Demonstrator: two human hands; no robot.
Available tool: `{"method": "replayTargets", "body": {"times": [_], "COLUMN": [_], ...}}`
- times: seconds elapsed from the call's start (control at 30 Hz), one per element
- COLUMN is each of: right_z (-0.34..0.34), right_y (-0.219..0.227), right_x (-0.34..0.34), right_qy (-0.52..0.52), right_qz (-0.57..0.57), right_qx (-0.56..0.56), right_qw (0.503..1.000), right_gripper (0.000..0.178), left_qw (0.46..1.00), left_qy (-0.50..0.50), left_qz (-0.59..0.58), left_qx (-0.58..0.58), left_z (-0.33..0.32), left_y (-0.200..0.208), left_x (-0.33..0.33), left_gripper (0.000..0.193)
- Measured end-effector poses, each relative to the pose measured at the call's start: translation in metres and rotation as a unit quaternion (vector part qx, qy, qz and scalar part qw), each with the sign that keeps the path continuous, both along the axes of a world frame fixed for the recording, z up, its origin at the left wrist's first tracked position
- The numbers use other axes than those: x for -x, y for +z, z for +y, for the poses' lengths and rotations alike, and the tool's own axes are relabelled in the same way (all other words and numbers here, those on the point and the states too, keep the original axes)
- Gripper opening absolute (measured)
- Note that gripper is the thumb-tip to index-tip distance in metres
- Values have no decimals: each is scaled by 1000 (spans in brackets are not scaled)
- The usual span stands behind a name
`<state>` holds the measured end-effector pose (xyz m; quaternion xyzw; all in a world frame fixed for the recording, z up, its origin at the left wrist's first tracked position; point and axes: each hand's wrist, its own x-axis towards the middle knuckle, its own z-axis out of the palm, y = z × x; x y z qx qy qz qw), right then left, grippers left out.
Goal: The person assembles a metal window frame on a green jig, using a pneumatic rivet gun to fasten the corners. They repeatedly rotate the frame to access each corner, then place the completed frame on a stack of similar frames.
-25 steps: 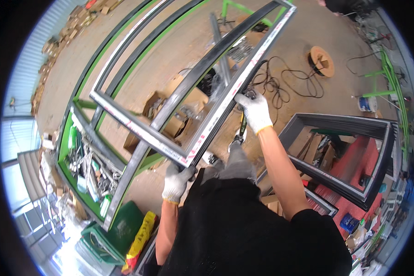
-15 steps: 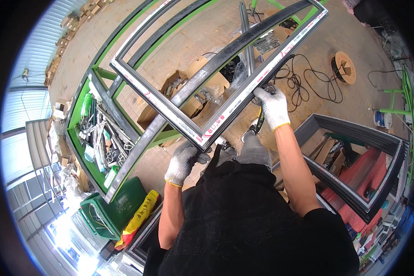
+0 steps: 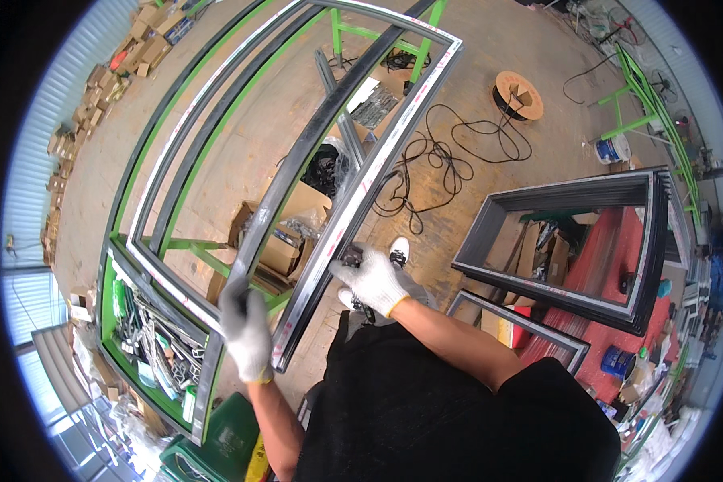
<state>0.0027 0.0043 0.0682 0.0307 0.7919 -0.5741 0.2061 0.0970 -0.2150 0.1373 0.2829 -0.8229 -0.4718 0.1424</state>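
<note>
A rectangular dark grey window frame [image 3: 341, 221], its faces lined with white protective film, lies over the black-topped rails of a green stand [image 3: 253, 233]. At its near short side is my left hand [image 3: 247, 333], in a white glove with a dark palm. The fingers of that hand are smeared by motion, and the part of the frame under them is hidden. My right hand [image 3: 375, 283], gloved likewise, is closed at the outer edge of the long right side, fingertips against the profile.
Green trough with profile offcuts [image 3: 157, 337] at left; open cardboard boxes [image 3: 285, 245] under the stand. Black cable [image 3: 434, 157] and a cable reel [image 3: 518, 95] lie on the floor. Stacked window frames [image 3: 647, 257] stand at right, a green bin [image 3: 221, 442] at lower left.
The window frame has turned and settled lengthwise along the stand. My left hand has moved from beneath its near corner to its short side. My view has shifted too.
</note>
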Motion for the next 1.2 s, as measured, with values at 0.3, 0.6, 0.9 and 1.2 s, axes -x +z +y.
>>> {"method": "replayTargets", "body": {"times": [0.3, 0.6, 0.9, 1.2], "right_z": [42, 76, 195, 228], "right_y": [-18, -23, -23, -21], "right_x": [70, 147, 351, 404], "right_qy": [-129, -166, -218, -222], "right_qz": [15, 71, 56, 70], "right_qx": [57, 10, 28, 68], "right_qw": [990, 983, 974, 970], "right_gripper": [37, 57, 33, 44], "left_qw": [933, 910, 911, 903], "left_qy": [-290, -350, -266, -255], "left_qz": [-208, -222, -313, -346], "left_qx": [52, 24, -37, -20], "left_z": [84, 68, 63, 63], "left_y": [-32, -55, -28, -19], "left_x": [147, 154, 123, 120], "left_gripper": [56, 54, 49, 45]}}
